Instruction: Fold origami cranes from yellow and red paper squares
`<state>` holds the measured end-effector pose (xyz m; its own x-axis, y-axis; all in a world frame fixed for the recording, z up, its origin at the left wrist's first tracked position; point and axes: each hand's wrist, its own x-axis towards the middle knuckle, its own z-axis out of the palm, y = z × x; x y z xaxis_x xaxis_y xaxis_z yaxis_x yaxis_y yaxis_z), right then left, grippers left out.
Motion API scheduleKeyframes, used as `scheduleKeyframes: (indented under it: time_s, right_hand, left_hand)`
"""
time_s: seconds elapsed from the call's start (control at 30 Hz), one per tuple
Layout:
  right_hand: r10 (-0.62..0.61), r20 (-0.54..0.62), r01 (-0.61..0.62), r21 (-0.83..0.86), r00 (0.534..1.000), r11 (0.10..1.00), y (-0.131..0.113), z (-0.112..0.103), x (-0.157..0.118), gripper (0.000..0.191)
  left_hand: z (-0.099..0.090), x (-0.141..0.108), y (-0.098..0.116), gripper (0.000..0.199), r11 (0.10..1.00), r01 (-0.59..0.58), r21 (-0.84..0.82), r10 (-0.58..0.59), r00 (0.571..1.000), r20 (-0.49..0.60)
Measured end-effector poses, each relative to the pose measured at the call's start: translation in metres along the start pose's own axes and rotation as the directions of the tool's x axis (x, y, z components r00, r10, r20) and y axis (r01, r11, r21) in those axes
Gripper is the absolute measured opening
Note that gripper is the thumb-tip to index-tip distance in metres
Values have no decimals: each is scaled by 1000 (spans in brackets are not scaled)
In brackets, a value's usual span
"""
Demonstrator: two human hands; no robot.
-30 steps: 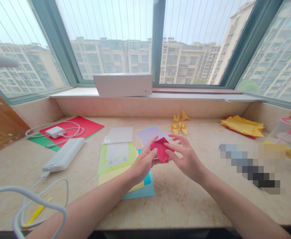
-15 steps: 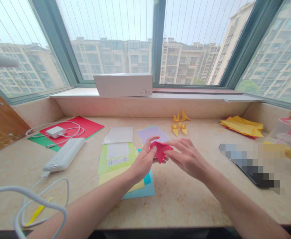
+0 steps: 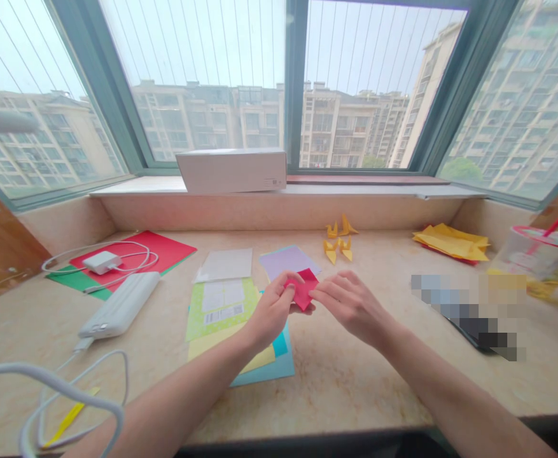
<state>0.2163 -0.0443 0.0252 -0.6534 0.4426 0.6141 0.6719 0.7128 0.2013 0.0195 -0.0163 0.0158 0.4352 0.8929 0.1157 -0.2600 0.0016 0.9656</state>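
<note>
A small folded square of pinkish-red origami paper (image 3: 306,291) is held above the counter, in front of my chest. My left hand (image 3: 276,302) grips its left side, thumb on top and fingers underneath. At the paper's right corner, the fingertips of my right hand (image 3: 348,302) are pinched together on its edge. Beyond the hands, several folded yellow paper cranes (image 3: 338,245) stand near the back wall. Under and beside my left forearm lie sheets of coloured paper (image 3: 264,366) and a green dotted packet (image 3: 221,305) with a label.
At left are a white power bank (image 3: 119,305), a charger (image 3: 102,262) with its cable and red and green sheets (image 3: 174,245). On the right lie yellow papers (image 3: 450,242), a blurred-out phone (image 3: 474,318) and a plastic cup (image 3: 527,254). A white box (image 3: 233,172) stands on the sill.
The red paper now lies flatter, as a diamond, where its flaps stood apart before. My right hand has shifted its fingers to the paper's right corner. The view has moved slightly.
</note>
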Motion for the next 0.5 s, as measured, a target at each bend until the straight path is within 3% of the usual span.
scheduleKeyframes:
  time_s: [0.17,0.27,0.37,0.5]
  right_hand:
    - [90,-86,-82,91,992,992,2,8,-5,19]
    - [226,-157,-179,266,962,947,3,17,-5,10]
    - [395,-140,-285,487,908,826,2,25,-4,8]
    - [529,35,-408,680,848,609,0,28,-3,7]
  left_hand:
    - [-2,0,-2,30,991,-55,123,52,998,28]
    - [-4,1,0,42,975,-86,204,79,996,41]
    - [-7,1,3,51,960,-103,260,92,994,57]
    - [-11,1,4,61,964,-137,230,106,984,144]
